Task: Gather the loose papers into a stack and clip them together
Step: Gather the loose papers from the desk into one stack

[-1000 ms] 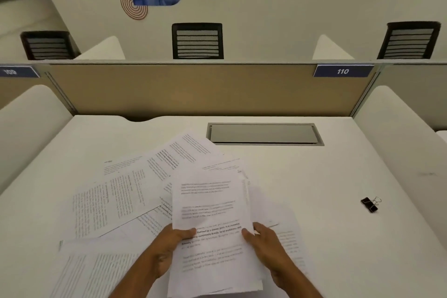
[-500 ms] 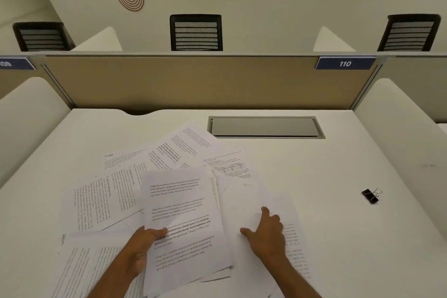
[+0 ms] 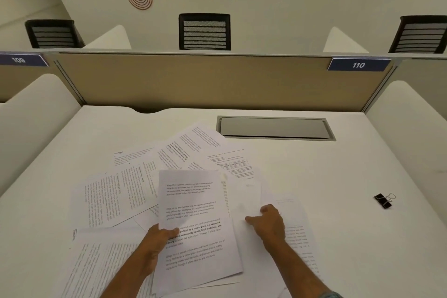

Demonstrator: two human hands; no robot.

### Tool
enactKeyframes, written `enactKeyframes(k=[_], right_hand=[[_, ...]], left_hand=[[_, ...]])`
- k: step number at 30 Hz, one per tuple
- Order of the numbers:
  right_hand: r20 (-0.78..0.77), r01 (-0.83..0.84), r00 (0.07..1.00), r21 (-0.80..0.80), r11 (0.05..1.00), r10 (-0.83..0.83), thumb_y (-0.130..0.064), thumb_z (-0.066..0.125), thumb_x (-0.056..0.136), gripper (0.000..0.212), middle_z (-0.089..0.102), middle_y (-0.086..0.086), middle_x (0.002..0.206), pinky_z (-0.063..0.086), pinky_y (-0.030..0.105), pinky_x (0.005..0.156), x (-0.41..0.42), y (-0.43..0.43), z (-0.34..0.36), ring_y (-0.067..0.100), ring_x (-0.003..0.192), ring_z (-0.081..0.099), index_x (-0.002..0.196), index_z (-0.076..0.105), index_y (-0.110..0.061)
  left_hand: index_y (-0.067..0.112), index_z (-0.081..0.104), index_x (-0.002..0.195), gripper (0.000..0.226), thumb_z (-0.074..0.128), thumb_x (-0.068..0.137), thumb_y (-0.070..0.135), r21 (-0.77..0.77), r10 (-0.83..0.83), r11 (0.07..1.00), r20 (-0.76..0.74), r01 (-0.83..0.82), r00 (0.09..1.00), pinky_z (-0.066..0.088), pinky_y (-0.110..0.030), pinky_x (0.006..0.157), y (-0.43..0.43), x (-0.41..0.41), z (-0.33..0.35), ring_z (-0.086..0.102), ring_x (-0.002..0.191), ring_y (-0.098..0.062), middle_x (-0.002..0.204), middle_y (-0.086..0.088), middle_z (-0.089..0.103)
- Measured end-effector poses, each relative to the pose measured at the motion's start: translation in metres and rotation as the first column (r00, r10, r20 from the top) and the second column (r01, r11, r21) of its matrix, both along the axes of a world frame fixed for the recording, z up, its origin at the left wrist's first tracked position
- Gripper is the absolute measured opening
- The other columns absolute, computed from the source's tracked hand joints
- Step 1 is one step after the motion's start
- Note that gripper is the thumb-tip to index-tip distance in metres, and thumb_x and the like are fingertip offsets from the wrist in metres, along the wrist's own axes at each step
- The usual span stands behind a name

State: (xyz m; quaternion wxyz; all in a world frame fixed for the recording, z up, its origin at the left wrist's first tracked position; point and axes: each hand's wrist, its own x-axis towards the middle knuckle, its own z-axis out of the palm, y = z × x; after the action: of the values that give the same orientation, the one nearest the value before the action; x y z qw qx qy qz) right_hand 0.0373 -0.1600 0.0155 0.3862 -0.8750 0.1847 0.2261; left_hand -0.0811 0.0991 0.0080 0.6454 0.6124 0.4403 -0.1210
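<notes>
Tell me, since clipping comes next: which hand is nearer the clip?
Right. The right hand rests on papers left of the clip; the left hand holds a sheet farther left.

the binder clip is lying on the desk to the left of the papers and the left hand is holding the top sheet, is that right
Not quite. The head view shows the binder clip lying on the desk to the right of the papers, not the left, and apart from them. The left hand is indeed holding the top sheet.
</notes>
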Motion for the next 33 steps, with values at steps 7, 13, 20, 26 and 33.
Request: enactKeyframes(k=[7, 13, 20, 26, 33], right_hand=[[0.177, 0.016, 0.984, 0.027, 0.999, -0.021, -0.018, 0.067, 0.093, 0.019, 0.063, 0.000, 0.074, 0.048, 0.030, 0.066, 0.007, 0.001, -0.007, 0.019, 0.068, 0.059, 0.077, 0.058, -0.014], [0.441, 0.244, 0.856, 0.119, 0.962, -0.271, -0.007, 0.058, 0.097, 0.012, 0.075, 0.021, 0.094, 0.044, 0.032, 0.072, 0.027, -0.044, 0.007, 0.038, 0.089, 0.068, 0.095, 0.070, -0.004], [0.622, 0.473, 0.511, 0.373, 0.798, -0.593, -0.006, 0.055, 0.098, 0.019, 0.073, 0.023, 0.103, 0.045, 0.033, 0.078, 0.052, -0.093, 0.045, 0.037, 0.093, 0.067, 0.109, 0.069, 0.000], [0.661, 0.387, 0.402, 0.504, 0.772, -0.634, -0.010, 0.056, 0.099, 0.019, 0.067, 0.005, 0.097, 0.042, 0.003, 0.064, 0.065, -0.116, 0.086, 0.010, 0.080, 0.058, 0.112, 0.069, -0.003], [0.317, 0.108, 0.880, 0.592, 0.798, -0.354, -0.011, 0.062, 0.096, 0.013, 0.076, 0.011, 0.096, 0.055, 0.033, 0.069, 0.063, -0.131, 0.098, 0.026, 0.077, 0.067, 0.099, 0.074, -0.014]], left_hand=[[0.011, 0.067, 0.126, 0.032, 0.069, 0.095, 0.006, -0.050, -0.009, 0.999, 0.003, 0.009, 1.000, 0.064, -0.046, 0.069, 0.004, -0.001, 0.003, 0.077, 0.091, -0.041, 0.100, -0.019, 0.082], [0.013, 0.067, 0.127, 0.035, 0.070, 0.093, 0.005, -0.168, 0.001, 0.986, 0.056, 0.008, 0.998, 0.060, -0.063, 0.089, 0.004, 0.000, 0.013, 0.076, 0.099, -0.045, 0.106, -0.021, 0.081], [0.010, 0.068, 0.126, 0.034, 0.064, 0.094, -0.002, -0.336, 0.096, 0.942, 0.274, 0.002, 0.957, 0.057, -0.059, 0.097, -0.023, 0.028, 0.043, 0.070, 0.115, -0.044, 0.122, -0.021, 0.076], [0.011, 0.067, 0.132, 0.044, 0.070, 0.089, 0.000, -0.359, 0.069, 0.930, 0.371, 0.075, 0.926, 0.061, -0.050, 0.092, -0.066, 0.059, 0.070, 0.072, 0.114, -0.040, 0.125, -0.018, 0.075], [0.013, 0.070, 0.125, 0.036, 0.070, 0.091, 0.002, -0.342, 0.051, 0.933, 0.432, 0.111, 0.900, 0.065, -0.047, 0.084, -0.106, 0.076, 0.091, 0.077, 0.104, -0.035, 0.119, -0.015, 0.078]])
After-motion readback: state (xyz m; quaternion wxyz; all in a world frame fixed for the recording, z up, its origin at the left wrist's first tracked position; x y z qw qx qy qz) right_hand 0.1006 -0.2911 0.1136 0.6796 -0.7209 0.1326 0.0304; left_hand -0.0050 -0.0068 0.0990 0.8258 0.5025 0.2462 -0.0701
